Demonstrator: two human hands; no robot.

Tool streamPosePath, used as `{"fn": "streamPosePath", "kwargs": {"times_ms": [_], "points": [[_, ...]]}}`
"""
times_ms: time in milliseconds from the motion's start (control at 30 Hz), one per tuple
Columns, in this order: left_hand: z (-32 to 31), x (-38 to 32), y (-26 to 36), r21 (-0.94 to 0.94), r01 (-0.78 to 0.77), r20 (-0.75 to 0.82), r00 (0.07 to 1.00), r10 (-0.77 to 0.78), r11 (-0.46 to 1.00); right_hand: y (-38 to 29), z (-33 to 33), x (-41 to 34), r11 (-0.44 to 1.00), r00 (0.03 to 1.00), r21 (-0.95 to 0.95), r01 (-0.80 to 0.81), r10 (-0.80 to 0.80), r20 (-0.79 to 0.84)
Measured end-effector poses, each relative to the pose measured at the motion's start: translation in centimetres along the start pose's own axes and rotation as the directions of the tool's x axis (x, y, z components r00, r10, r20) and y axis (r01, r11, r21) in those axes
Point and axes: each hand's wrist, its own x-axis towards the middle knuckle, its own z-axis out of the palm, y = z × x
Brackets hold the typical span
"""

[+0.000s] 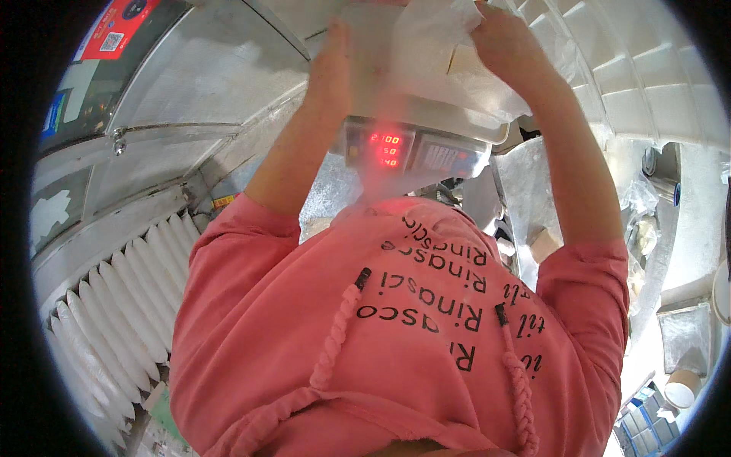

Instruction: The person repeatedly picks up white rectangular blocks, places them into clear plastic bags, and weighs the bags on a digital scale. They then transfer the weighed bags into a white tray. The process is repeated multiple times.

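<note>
My right hand (505, 48) grips the edge of a translucent plastic bag (425, 63) at the top of the view. A pale tan block (471, 61) shows through or beside the thin plastic. Below the bag is the light tray (457, 108) of an electronic scale, whose front panel (442, 151) has a lit red display (386, 149). To the left, my left hand (332, 63) is raised beside the tray, its fingers blurred. Whether it touches the bag's near side cannot be made out.
A metal-framed cabinet (200, 63) rises on the left, above a white ribbed radiator (128, 308). White grid-like panels (634, 68) curve along the upper right. Farther down that side are a metal surface (528, 197), a crumpled plastic bag (642, 194) and a paper tub (681, 388).
</note>
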Motion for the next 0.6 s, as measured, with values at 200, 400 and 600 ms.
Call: {"fn": "streamPosePath", "kwargs": {"times_ms": [200,400,600], "points": [[0.1,-1.2,2.2,-0.006,-0.407,-0.022,0.913,0.407,0.913,-3.0,-6.1,-3.3,0.984,0.988,0.117,0.136,-0.126,-0.086],[3.6,-3.8,3.3,0.109,-0.781,0.213,0.622,0.753,0.615,-3.7,-6.3,-3.8,0.989,0.990,0.053,0.141,-0.141,-0.006],[6.0,-4.7,4.0,0.627,-0.779,0.427,0.340,0.838,-0.004,-1.8,-3.6,-2.5,0.963,0.961,-0.057,0.263,-0.255,0.109]]}}
